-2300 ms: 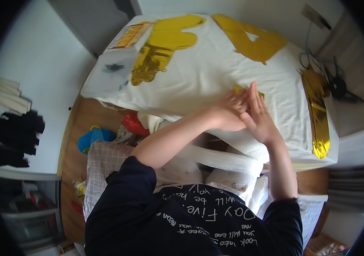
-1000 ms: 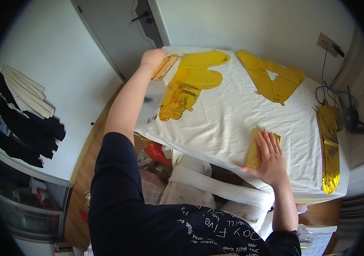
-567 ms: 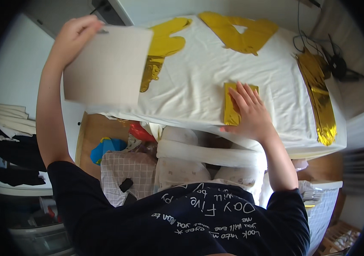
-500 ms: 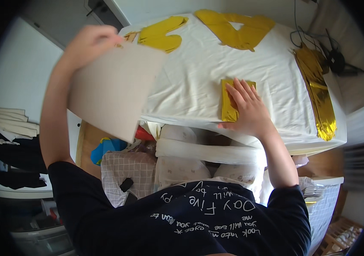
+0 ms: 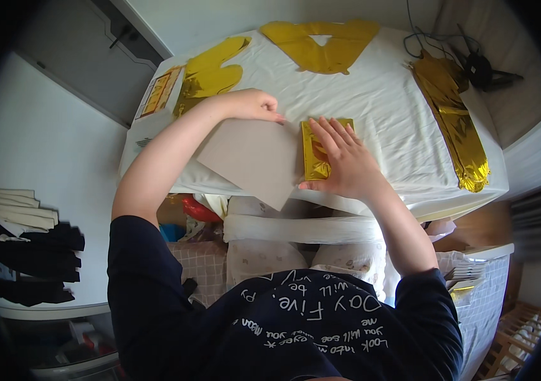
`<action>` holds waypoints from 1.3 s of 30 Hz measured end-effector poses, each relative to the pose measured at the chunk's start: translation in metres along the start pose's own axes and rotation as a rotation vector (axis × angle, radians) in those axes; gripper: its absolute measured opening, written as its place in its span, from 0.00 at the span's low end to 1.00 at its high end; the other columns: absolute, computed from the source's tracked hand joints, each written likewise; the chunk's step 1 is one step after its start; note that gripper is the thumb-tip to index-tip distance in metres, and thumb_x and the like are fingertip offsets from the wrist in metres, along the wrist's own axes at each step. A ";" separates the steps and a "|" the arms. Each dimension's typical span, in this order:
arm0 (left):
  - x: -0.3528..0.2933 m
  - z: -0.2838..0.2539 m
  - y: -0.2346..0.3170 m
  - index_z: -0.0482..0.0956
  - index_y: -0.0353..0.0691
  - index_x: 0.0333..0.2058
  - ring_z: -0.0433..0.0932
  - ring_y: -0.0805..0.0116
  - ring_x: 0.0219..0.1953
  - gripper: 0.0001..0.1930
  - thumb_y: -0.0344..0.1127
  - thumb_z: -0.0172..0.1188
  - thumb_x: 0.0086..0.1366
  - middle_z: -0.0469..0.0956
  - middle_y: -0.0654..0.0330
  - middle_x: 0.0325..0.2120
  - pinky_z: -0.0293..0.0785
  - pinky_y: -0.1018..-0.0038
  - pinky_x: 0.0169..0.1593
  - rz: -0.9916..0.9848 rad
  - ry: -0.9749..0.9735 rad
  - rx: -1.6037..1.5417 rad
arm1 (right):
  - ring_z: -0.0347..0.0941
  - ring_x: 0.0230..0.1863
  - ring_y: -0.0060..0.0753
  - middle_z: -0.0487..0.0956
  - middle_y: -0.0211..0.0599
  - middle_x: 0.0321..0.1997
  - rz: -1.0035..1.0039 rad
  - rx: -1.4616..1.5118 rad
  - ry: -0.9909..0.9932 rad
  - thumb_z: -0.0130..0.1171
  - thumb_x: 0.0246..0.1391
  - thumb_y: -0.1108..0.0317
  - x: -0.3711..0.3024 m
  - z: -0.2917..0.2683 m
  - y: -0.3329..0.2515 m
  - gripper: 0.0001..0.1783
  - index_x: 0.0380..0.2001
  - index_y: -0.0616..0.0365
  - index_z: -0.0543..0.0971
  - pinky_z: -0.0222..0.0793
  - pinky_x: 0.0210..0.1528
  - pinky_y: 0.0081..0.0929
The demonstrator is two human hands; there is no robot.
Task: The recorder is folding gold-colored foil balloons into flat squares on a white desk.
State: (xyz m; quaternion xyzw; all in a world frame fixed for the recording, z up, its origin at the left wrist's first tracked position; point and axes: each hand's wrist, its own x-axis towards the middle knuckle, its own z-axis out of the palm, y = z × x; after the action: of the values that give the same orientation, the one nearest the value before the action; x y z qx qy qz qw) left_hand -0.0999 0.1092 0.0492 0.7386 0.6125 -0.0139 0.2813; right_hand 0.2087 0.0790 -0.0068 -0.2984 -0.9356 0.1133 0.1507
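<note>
My left hand (image 5: 251, 105) pinches the upper edge of a stiff beige-grey cardboard sheet (image 5: 251, 152). The sheet is tilted over the near edge of the white-clothed table (image 5: 388, 105), one corner pointing toward me. Just right of it, my right hand (image 5: 345, 159) lies flat with fingers stretched over a folded gold foil packet (image 5: 310, 162), covering much of it. The packet rests on the cloth, close to the sheet's right edge.
Flat gold foil shapes lie at the far left (image 5: 216, 70) and far middle (image 5: 321, 47); a long crumpled gold foil piece (image 5: 451, 120) lies right. A printed box (image 5: 161, 92), a black device with cables (image 5: 479, 71) and stacked dark clothes (image 5: 35, 254) are around.
My left hand has brought the cardboard sheet rightward and down, beside the gold packet. My right hand stays flat on the packet. The view has shifted, and the printed box now shows fully.
</note>
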 end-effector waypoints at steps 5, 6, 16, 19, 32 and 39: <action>0.019 0.009 0.037 0.77 0.42 0.34 0.77 0.65 0.35 0.19 0.54 0.66 0.67 0.79 0.61 0.29 0.70 0.70 0.49 0.159 0.173 0.186 | 0.43 0.82 0.50 0.53 0.47 0.81 -0.018 -0.027 -0.036 0.60 0.38 0.14 0.000 -0.004 0.003 0.73 0.79 0.48 0.49 0.41 0.82 0.45; 0.022 0.013 0.035 0.77 0.43 0.37 0.78 0.62 0.42 0.18 0.52 0.65 0.67 0.80 0.60 0.34 0.69 0.66 0.56 0.293 0.272 0.284 | 0.43 0.82 0.50 0.53 0.47 0.81 -0.022 -0.027 -0.037 0.60 0.38 0.14 0.001 -0.004 0.002 0.73 0.79 0.48 0.49 0.41 0.82 0.45; -0.052 0.081 0.047 0.53 0.40 0.75 0.44 0.46 0.79 0.47 0.65 0.57 0.69 0.49 0.44 0.76 0.38 0.49 0.78 -0.204 0.556 0.254 | 0.44 0.82 0.52 0.54 0.48 0.81 -0.023 -0.094 -0.016 0.49 0.52 0.17 0.001 0.005 0.006 0.61 0.76 0.50 0.59 0.41 0.81 0.46; -0.065 0.099 0.040 0.45 0.35 0.76 0.37 0.47 0.80 0.59 0.73 0.59 0.62 0.43 0.41 0.77 0.33 0.48 0.78 -0.260 0.362 0.195 | 0.44 0.82 0.52 0.54 0.48 0.81 -0.024 -0.113 -0.023 0.45 0.58 0.21 0.004 0.008 0.004 0.54 0.75 0.49 0.61 0.40 0.81 0.47; -0.015 0.083 0.020 0.50 0.37 0.75 0.40 0.46 0.79 0.62 0.79 0.60 0.57 0.45 0.43 0.77 0.36 0.44 0.78 0.204 0.340 0.272 | 0.45 0.82 0.53 0.55 0.49 0.81 -0.013 -0.155 -0.045 0.48 0.58 0.22 -0.007 -0.002 0.001 0.53 0.74 0.50 0.63 0.40 0.81 0.48; -0.056 0.109 0.079 0.56 0.45 0.73 0.62 0.58 0.73 0.48 0.50 0.71 0.59 0.62 0.57 0.72 0.40 0.39 0.76 0.483 0.583 0.263 | 0.45 0.82 0.54 0.56 0.52 0.80 -0.017 -0.114 -0.049 0.45 0.59 0.21 -0.014 -0.003 0.010 0.55 0.75 0.53 0.62 0.42 0.81 0.49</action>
State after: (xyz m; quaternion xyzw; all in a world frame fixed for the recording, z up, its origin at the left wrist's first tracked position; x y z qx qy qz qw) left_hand -0.0063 0.0045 0.0093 0.8640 0.4685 0.1845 -0.0064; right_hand 0.2259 0.0791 -0.0095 -0.2959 -0.9465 0.0657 0.1112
